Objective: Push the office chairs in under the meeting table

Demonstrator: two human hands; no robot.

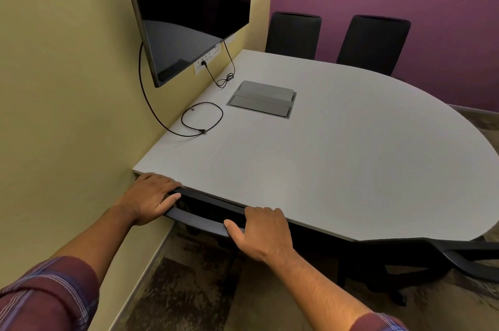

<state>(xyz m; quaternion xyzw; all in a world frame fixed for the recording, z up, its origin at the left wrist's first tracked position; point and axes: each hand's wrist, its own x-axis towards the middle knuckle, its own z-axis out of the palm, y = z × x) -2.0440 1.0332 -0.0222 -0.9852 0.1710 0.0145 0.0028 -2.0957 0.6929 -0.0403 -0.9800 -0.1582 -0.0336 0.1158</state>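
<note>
Both hands — left hand (151, 197), right hand (260, 232) — clasp chair back (209, 206) against table (337, 155).

1. Office chairs: four. Two at the far side (293, 33) (374, 43), one near backrest (208, 209) under both hands, one at near right (432, 257).
2. Meeting table (351, 155): one.
3. Wall screen (189, 6): one.
4. Hands: two, left hand (151, 197), right hand (262, 233).
</note>
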